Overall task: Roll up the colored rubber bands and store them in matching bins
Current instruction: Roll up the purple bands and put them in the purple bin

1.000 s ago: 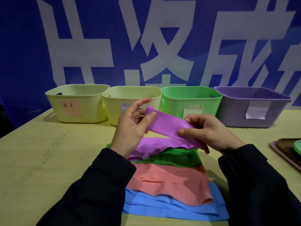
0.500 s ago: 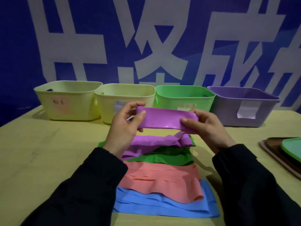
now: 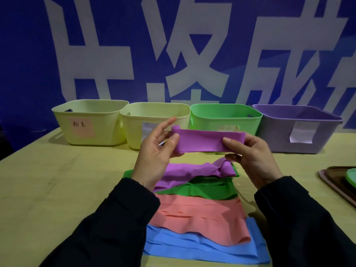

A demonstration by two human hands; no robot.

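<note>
Head view, down over table (image 3: 57, 189)

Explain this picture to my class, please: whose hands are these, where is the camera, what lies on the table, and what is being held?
No machine here: a person wears a camera on the head, looking down at their own hands. The left hand and right hand pinch the two ends of a purple band, held flat above the table. Below lie more bands in layers: purple, green, pink, blue. Four bins stand in a row behind: two yellow ones, a green bin and a purple bin. A tray shows at the right edge.
</note>
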